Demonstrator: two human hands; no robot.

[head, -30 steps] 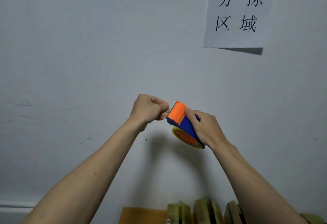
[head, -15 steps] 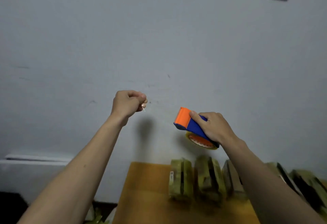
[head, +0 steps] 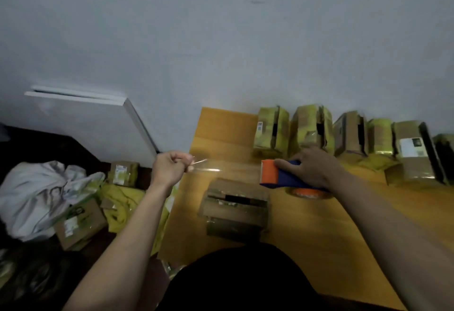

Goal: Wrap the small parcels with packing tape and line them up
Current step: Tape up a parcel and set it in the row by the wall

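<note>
Grey wall [head: 221,40] backs the yellow table [head: 319,224], taped parcels [head: 344,136] lined along its far edge, one cardboard parcel [head: 234,206] alone near the front edge, above it right hand [head: 312,166] clamped on the tape dispenser [head: 275,175], left hand [head: 170,168] pinching the clear tape [head: 221,164].

Left grip [head: 172,168] fisted, pinching the free end of the clear tape strip [head: 228,166]. Right grip [head: 312,169] clamps the orange-blue tape dispenser [head: 277,175]. Strip stretched taut between them, above the loose cardboard parcel [head: 234,206] lying flat on the yellow surface [head: 319,232]. Row of wrapped parcels [head: 309,131] upright along the far wall. More boxes [head: 78,222] and a white bag [head: 41,192] on the floor, left.
</note>
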